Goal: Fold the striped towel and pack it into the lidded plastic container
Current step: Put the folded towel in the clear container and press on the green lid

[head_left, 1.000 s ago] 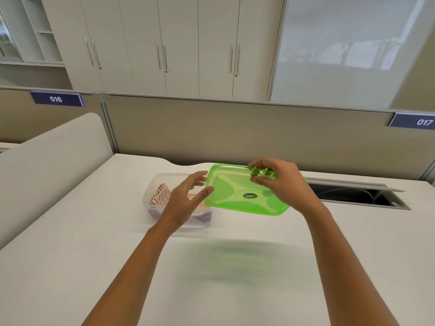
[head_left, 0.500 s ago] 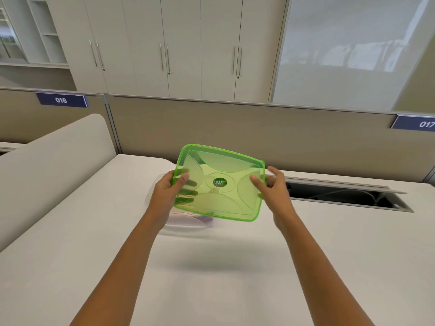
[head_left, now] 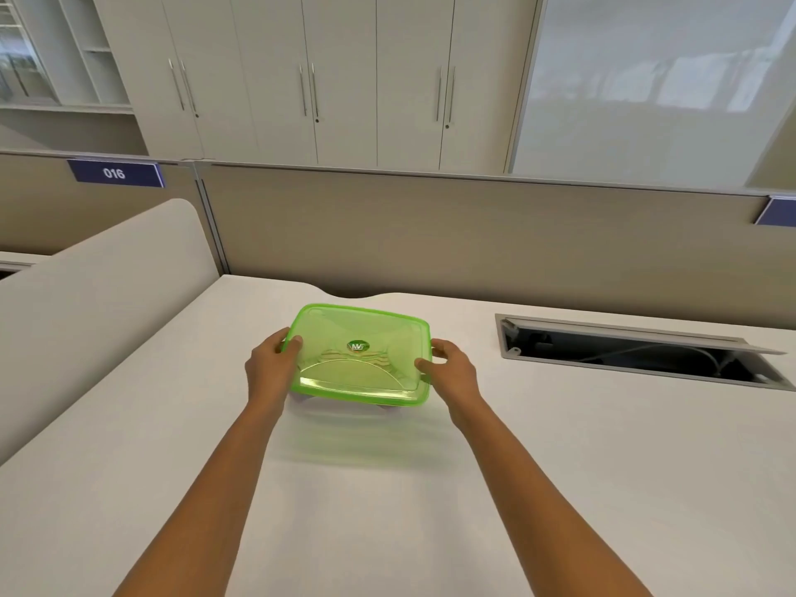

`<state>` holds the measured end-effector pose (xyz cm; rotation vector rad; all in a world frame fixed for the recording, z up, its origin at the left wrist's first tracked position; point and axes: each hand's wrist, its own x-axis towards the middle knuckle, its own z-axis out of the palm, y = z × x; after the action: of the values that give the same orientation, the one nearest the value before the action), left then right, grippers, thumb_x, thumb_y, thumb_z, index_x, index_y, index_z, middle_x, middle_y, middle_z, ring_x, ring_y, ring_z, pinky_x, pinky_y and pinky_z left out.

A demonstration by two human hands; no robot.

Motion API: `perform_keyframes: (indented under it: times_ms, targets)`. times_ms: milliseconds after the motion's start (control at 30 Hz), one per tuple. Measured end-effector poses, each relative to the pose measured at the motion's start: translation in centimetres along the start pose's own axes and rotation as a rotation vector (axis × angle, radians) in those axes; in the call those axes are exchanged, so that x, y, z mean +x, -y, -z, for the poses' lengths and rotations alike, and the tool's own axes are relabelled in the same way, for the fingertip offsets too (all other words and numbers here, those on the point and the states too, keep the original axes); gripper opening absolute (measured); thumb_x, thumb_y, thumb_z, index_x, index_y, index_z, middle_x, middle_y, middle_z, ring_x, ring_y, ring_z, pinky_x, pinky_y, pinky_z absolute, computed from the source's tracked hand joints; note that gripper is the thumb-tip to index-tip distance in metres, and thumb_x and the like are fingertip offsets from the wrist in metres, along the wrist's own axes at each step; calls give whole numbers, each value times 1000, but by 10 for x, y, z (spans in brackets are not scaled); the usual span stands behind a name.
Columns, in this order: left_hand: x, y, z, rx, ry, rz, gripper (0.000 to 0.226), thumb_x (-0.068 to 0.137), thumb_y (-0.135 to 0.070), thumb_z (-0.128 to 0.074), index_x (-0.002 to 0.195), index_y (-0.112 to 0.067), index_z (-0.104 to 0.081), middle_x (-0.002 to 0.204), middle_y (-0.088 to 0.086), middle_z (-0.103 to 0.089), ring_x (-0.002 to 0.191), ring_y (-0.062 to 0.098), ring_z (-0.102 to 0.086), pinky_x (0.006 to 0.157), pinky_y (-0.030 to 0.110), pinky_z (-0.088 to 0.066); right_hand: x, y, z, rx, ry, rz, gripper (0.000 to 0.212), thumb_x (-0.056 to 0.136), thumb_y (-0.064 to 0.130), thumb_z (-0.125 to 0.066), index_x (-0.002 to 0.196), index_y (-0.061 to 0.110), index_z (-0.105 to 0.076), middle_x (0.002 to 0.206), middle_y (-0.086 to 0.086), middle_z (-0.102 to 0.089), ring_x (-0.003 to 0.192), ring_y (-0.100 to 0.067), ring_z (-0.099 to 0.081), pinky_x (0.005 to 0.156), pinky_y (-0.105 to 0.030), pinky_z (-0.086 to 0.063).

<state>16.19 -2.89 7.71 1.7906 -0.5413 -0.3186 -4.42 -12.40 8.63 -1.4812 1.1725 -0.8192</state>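
A translucent green lid (head_left: pixel 359 353) lies flat over the clear plastic container (head_left: pixel 387 406) in the middle of the white desk. Only a sliver of the container's wall shows below the lid's front edge. The striped towel (head_left: pixel 368 357) shows faintly through the lid as wavy bands inside the container. My left hand (head_left: pixel 271 366) grips the lid's left edge, thumb on top. My right hand (head_left: pixel 452 370) grips the right edge in the same way.
The white desk (head_left: pixel 560 467) spreads all round the container. An open cable slot (head_left: pixel 637 353) with a raised flap lies at the right rear. A beige partition (head_left: pixel 474 239) runs along the back and a curved divider (head_left: pixel 94 303) on the left.
The lid was tilted up in the air in both hands; it has come down flat onto the container, and the towel is now covered by it.
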Motion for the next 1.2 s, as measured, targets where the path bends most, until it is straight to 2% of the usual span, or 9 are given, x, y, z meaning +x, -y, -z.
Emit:
perform_keyframes:
  times_ms: [67, 200, 300, 467, 600, 767, 933, 1033, 1200]
  targets:
    - [4, 3, 0, 63, -36, -28, 33, 89, -22, -54, 119, -11, -63, 115, 17, -66, 108, 35, -56, 92, 38, -43, 2, -2, -6, -53, 9, 8, 46, 84, 6, -63, 129, 7, -52, 130, -10, -57, 106, -27, -59, 86, -29, -45]
    - [11, 10, -1, 161, -51, -27, 35, 90, -22, -54, 120, -7, -62, 114, 23, -65, 108, 38, -56, 95, 43, -44, 8, -3, -15, -132, 11, 21, 43, 83, 8, -62, 126, 7, -55, 128, -13, -57, 108, -25, -55, 83, -26, -40]
    - [15, 13, -2, 168, -52, -19, 35, 90, -22, -54, 120, -5, -62, 113, 24, -64, 109, 38, -55, 98, 47, -43, 10, -4, -20, -171, 7, 27, 43, 83, 10, -63, 126, 7, -55, 129, -15, -55, 115, -29, -54, 87, -29, -41]
    - [25, 13, -3, 149, -76, 22, 34, 89, -22, -56, 116, -4, -64, 125, 21, -59, 121, 36, -49, 104, 44, -40, 17, -1, -23, -224, 28, 34, 50, 84, 16, -63, 132, 9, -51, 134, -14, -51, 121, -28, -50, 100, -36, -43]
    - [32, 13, -3, 153, -78, 39, 31, 90, -20, -54, 113, -3, -65, 121, 19, -64, 115, 36, -53, 95, 38, -42, 23, 1, -26, -241, 27, 43, 47, 84, 15, -63, 130, 7, -53, 131, -13, -56, 119, -28, -53, 99, -37, -43]
    - [44, 15, 0, 187, -62, 87, 30, 89, -22, -53, 107, -4, -68, 118, 18, -66, 114, 36, -53, 92, 37, -43, 31, -1, -27, -219, 20, 20, 45, 85, 15, -63, 128, 7, -54, 128, -12, -59, 117, -26, -54, 96, -35, -42]
    - [61, 13, 2, 279, -8, 111, 35, 91, -30, -51, 97, -1, -70, 98, 20, -68, 109, 38, -55, 87, 37, -43, 46, 0, -29, -84, -12, -85, 46, 88, 21, -61, 131, 9, -50, 129, -12, -57, 117, -26, -54, 98, -32, -42]
    - [71, 9, -1, 286, 29, 87, 34, 91, -29, -51, 101, -2, -69, 112, 19, -67, 111, 37, -54, 92, 38, -43, 56, 2, -33, -16, -20, -145, 44, 90, 24, -58, 131, 9, -50, 131, -12, -56, 119, -28, -54, 104, -39, -43]
    - [85, 1, -11, 256, 110, 38, 34, 91, -29, -52, 113, -6, -66, 125, 14, -63, 118, 33, -52, 99, 37, -40, 69, 2, -39, 28, -39, -156, 37, 90, 27, -57, 124, 10, -58, 127, -11, -60, 117, -28, -56, 103, -42, -44]
